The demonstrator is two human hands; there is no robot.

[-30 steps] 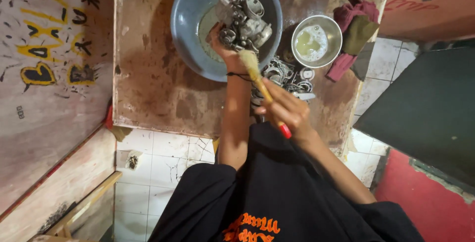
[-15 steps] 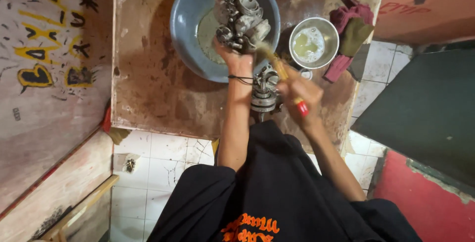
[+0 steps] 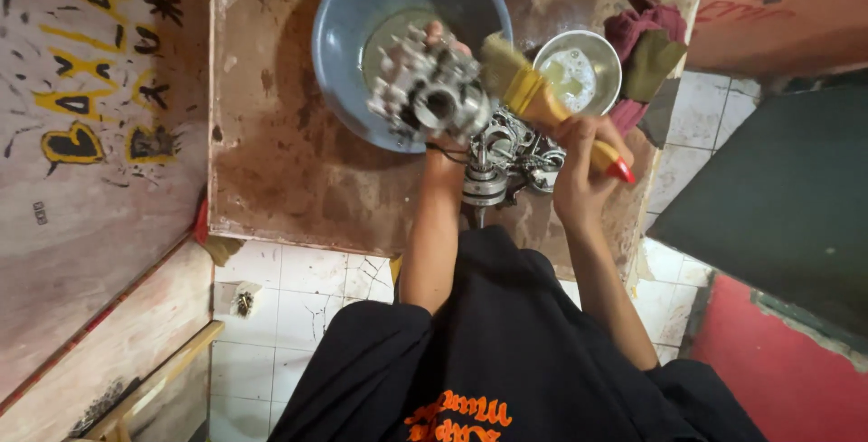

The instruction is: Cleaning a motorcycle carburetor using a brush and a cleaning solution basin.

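My left hand (image 3: pixel 445 148) holds a grey metal engine part (image 3: pixel 430 91), like a carburettor, over the blue-grey plastic basin (image 3: pixel 357 26) on the worn wooden table (image 3: pixel 271 162). My right hand (image 3: pixel 583 166) grips a paintbrush (image 3: pixel 535 98) with a yellow handle and red tip. Its bristles touch the right side of the part. Just below the basin, between my two hands, more metal engine parts (image 3: pixel 506 157) lie on the table.
A small metal bowl (image 3: pixel 579 76) of pale liquid stands right of the basin. Dark red and olive rags (image 3: pixel 646 44) lie at the table's right corner. A painted wall is on the left, white floor tiles (image 3: pixel 298 288) below, a dark green panel (image 3: pixel 778 198) on the right.
My left hand has turned and lifted the part inside the basin. My right hand has swung the brush up and left, from the parts on the table onto the held part.
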